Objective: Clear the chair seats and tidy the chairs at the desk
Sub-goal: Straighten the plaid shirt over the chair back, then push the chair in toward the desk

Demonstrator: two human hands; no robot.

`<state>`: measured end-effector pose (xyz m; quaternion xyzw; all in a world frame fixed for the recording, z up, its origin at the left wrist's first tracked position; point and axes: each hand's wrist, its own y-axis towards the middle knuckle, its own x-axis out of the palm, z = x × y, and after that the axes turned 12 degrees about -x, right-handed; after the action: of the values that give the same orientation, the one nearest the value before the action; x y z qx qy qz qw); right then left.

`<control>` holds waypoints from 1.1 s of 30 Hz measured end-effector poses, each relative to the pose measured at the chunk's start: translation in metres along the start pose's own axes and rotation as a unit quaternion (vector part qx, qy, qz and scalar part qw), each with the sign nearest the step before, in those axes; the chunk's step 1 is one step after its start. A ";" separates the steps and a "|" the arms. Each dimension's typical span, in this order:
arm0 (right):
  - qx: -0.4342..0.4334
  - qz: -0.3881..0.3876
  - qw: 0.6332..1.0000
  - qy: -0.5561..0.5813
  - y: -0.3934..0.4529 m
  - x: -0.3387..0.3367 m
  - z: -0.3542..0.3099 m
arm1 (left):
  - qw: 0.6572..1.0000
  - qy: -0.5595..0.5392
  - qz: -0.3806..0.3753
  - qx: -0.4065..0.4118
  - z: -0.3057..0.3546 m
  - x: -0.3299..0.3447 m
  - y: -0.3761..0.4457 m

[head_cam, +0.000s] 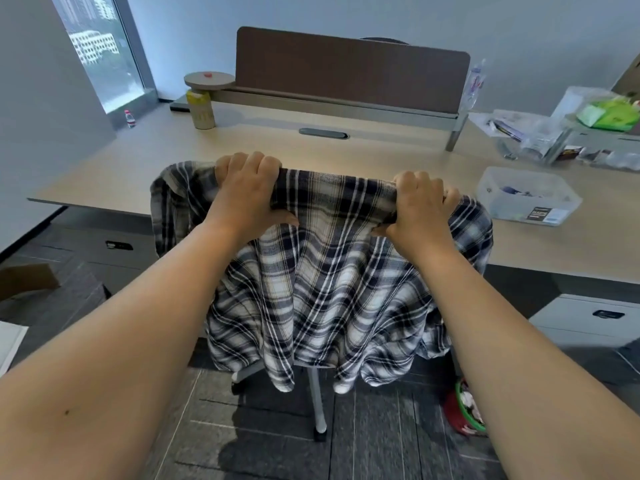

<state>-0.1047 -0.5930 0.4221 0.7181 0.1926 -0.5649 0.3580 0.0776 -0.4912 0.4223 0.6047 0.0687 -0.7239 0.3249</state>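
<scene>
Two bare forearms reach forward from the person, and both hands clamp the top edge of a chair back that is draped in a navy, white and tan plaid shirt (322, 289). The left hand (247, 192) has its fingers (242, 161) curled fully over the rail, cloth bunched under the palm; the right hand (420, 206) grips the same way, thumb underneath. The white-legged swivel chair (317, 396) stands just short of the pale wood tabletop (145, 161), its seat hidden by the shirt, so I cannot tell whether it is cleared. To my eye this is the tidying step: the next move calls for an even push from both hands to roll the castors straight under the tabletop, minding the red and green basket (464, 410) on the grey carpet. Beyond, a clear plastic box (526, 195), a brown divider panel (349, 69) and a window (100, 46).
</scene>
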 end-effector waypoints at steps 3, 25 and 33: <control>-0.007 0.011 1.000 0.001 0.010 0.007 -0.002 | 1.000 0.006 -0.004 -0.005 -0.008 0.003 0.012; 0.110 -0.138 0.981 0.086 -0.104 -0.064 0.047 | 0.976 0.113 -0.138 0.128 0.115 -0.033 -0.061; 0.285 -0.066 0.953 0.078 -0.274 -0.132 0.140 | 0.924 0.095 -0.233 0.287 0.270 -0.008 -0.151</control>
<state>-0.4238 -0.4949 0.4516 0.8181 0.0975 -0.5604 0.0842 -0.2302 -0.5036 0.4555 0.7051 0.0278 -0.7069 -0.0480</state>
